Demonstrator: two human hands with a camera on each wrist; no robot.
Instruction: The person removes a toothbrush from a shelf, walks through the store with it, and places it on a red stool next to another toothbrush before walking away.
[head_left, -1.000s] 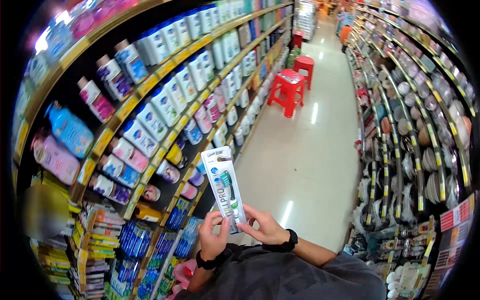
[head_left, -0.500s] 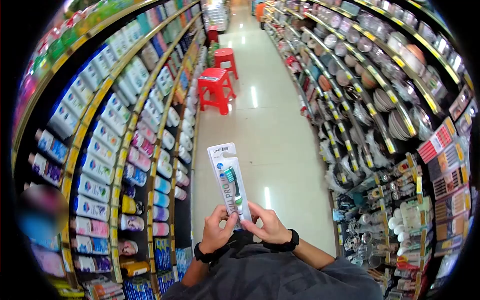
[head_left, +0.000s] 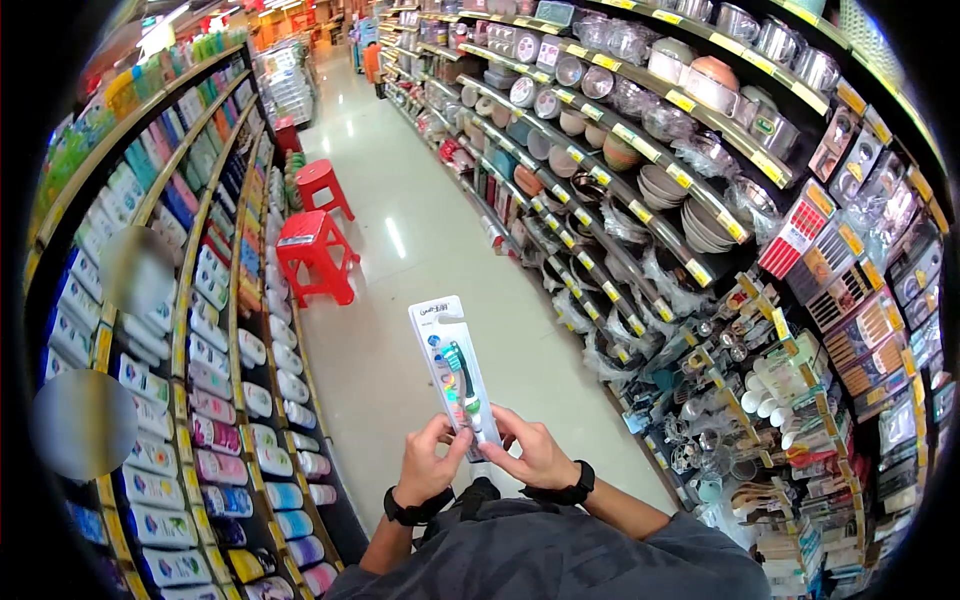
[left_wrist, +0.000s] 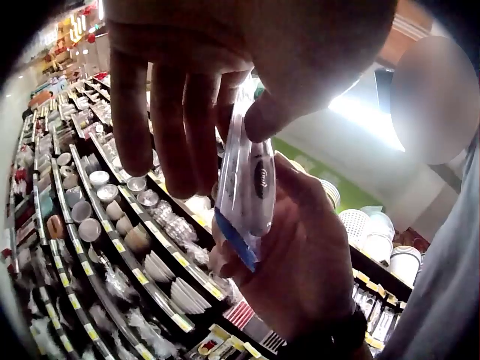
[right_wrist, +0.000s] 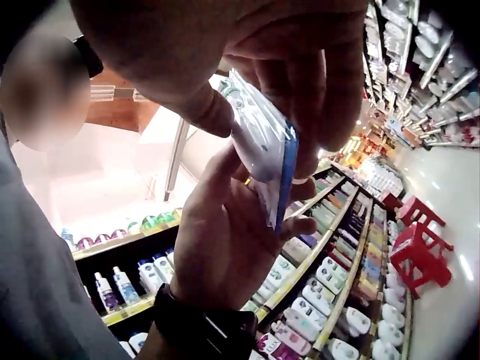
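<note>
Both hands hold a packaged toothbrush (head_left: 466, 384) in front of the body, its hook-slot end tilted up and away. The brush has a teal and green head behind clear plastic on a white card. At the lower left edge my left hand (head_left: 428, 462) pinches the pack between thumb and fingers. My right hand (head_left: 533, 455) grips the lower right edge, thumb on the front. Seen from the left wrist, the blister pack (left_wrist: 251, 180) stands edge-on with a blue lower end. In the right wrist view the pack's edge (right_wrist: 285, 172) shows between both hands.
Bottle shelves (head_left: 180, 430) line the left of a shop aisle. Two red stools (head_left: 318, 258) stand on the floor (head_left: 400, 260) beside them. Along the right run shelves of bowls (head_left: 690, 215) and hanging kitchen utensils (head_left: 860, 350).
The head view has swung right, so the stools and bottle shelves shift left and more of the right-hand shelves shows. Both hands keep their hold on the toothbrush pack.
</note>
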